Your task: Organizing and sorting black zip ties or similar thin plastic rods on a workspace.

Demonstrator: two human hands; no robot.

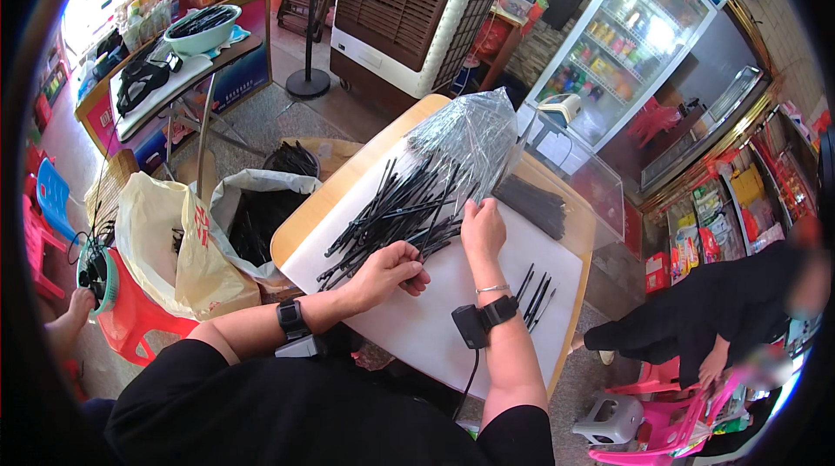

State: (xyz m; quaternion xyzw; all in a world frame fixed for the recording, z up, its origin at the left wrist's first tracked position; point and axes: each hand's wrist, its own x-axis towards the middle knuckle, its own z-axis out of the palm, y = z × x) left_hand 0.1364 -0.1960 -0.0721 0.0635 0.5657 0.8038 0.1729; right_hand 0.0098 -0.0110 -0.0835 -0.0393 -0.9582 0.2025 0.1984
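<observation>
A loose pile of thin black sticks (pixel 383 218) lies across the white table top (pixel 344 262), many pointing toward the far right. My left hand (pixel 387 276) is at the pile's near edge, fingers curled and thumb bent over them; what they hold, if anything, is hidden. Just right of the pile, my right hand (pixel 484 229) is closed beside the near edge of a clear plastic bag (pixel 487 131). Its grip is hidden too. The bag covers the pile's far end. A neat dark bundle (pixel 532 205) lies right of the bag, and several separate sticks (pixel 536 294) rest near my right forearm.
Left of the table stand a cream plastic bag (pixel 161 236) and an open white sack (pixel 228 205) of black pieces. A red stool (pixel 139 318) bears a green basket (pixel 109 279). Beyond are an air cooler (pixel 396 5) and a fridge (pixel 609 49). A person (pixel 722 318) is at right.
</observation>
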